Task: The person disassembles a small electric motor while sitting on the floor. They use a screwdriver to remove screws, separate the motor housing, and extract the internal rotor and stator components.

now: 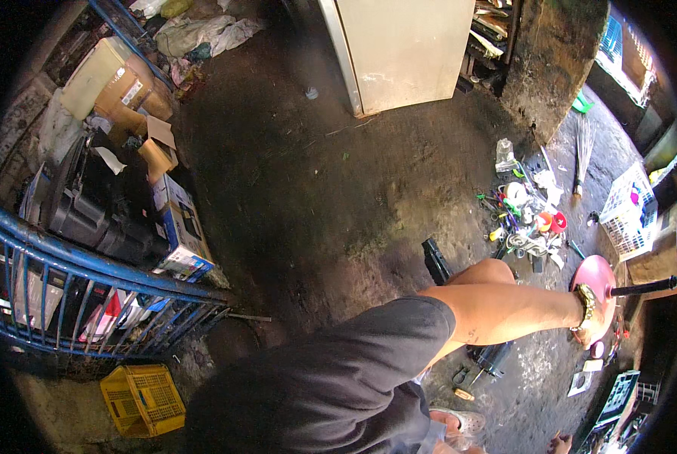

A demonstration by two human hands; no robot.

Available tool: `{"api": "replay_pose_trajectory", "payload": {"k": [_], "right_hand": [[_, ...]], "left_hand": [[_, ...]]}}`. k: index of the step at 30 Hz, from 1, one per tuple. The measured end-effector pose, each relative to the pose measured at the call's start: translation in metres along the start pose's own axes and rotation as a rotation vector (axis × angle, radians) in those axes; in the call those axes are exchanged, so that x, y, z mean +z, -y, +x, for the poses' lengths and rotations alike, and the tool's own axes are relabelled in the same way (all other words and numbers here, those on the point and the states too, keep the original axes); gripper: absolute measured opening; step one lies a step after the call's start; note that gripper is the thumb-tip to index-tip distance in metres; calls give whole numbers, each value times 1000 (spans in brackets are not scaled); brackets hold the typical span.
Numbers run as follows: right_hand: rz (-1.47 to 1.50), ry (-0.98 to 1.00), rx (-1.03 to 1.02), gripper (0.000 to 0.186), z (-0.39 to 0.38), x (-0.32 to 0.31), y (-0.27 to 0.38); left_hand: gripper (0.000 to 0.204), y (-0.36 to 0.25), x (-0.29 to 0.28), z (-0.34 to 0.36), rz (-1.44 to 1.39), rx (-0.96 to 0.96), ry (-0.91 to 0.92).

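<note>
Loose parts point(536, 244) are littering a grimy floor point(293, 189). Left hand point(593, 331) is touching the pink disc point(594, 274), far right; right hand point(561, 443) is barely showing, so can't tell how open either grip is.

The left arm point(516, 312) is stretched toward the right side of the view, elbow nearly straight, with the grip of the left hand point(592, 331) not clearly shown, while what appears to be the right hand point(559, 445) is mostly cut off by the lower edge.

Pink disc point(596, 271), yellow crate point(115, 407), seemingly charcoal clothing point(300, 386)
</note>
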State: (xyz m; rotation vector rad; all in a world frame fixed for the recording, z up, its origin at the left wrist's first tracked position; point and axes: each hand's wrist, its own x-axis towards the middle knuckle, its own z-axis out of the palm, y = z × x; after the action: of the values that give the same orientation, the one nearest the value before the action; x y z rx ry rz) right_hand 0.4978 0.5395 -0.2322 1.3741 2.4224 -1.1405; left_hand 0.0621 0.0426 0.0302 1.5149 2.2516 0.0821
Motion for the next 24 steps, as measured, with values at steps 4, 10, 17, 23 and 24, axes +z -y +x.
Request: {"api": "replay_pose_trajectory", "payload": {"k": [4, 10, 17, 23, 24], "right_hand": [[-46, -87, -146, 25, 5, 8, -14], [-140, -343, -301, 30, -90, 35, 65], [-282, -372, -119, 40, -144, 41, 125], [-199, -396, -95, 26, -169, 44, 145], [-135, -379, -47, 26, -171, 44, 148]], "left_hand": [[57, 17, 14, 37, -2, 204, 22], [56, 15, 29, 15, -89, 222, -145], [55, 42, 13, -24, -165, 329, -166], [45, 68, -13, -42, -242, 165, -204], [44, 75, -16, -44, -241, 154, -207]]}}
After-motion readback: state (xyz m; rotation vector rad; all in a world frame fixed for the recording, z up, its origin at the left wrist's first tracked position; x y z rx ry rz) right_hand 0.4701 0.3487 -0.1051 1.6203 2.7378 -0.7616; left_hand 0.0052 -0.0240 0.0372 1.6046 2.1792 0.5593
